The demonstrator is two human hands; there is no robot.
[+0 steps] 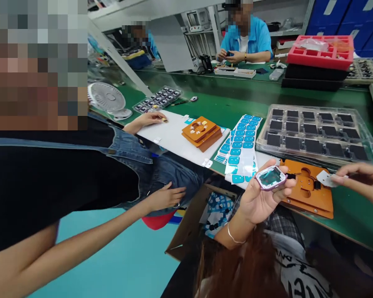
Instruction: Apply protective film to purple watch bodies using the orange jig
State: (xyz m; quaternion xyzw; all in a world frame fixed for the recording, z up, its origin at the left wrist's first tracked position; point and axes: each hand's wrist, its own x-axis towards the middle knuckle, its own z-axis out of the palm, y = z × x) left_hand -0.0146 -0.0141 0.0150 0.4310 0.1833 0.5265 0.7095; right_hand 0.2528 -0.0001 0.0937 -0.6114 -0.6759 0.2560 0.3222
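Note:
My left hand (pixel 261 200) is raised palm up in front of the bench's edge, with its fingers around a rounded purple-rimmed case (pixel 270 178) that has a dark glossy face inside a white border. At the right, my right hand (pixel 362 178) pinches a small white piece (pixel 325 179) between thumb and fingertips. That piece is over an orange fixture (pixel 307 190) with round recesses and a black block. Sheets of blue stickers (pixel 244 140) lie to the left of the fixture. Behind it, a clear tray (pixel 321 111) holds several dark square parts.
A co-worker's hands (pixel 166 198) are at the left, near another orange fixture (pixel 202 130) on a white sheet. An open cardboard box (pixel 185 225) stands below the bench edge. Red and black trays (pixel 320 58) are stacked at the back. Another person (pixel 247 39) sits opposite.

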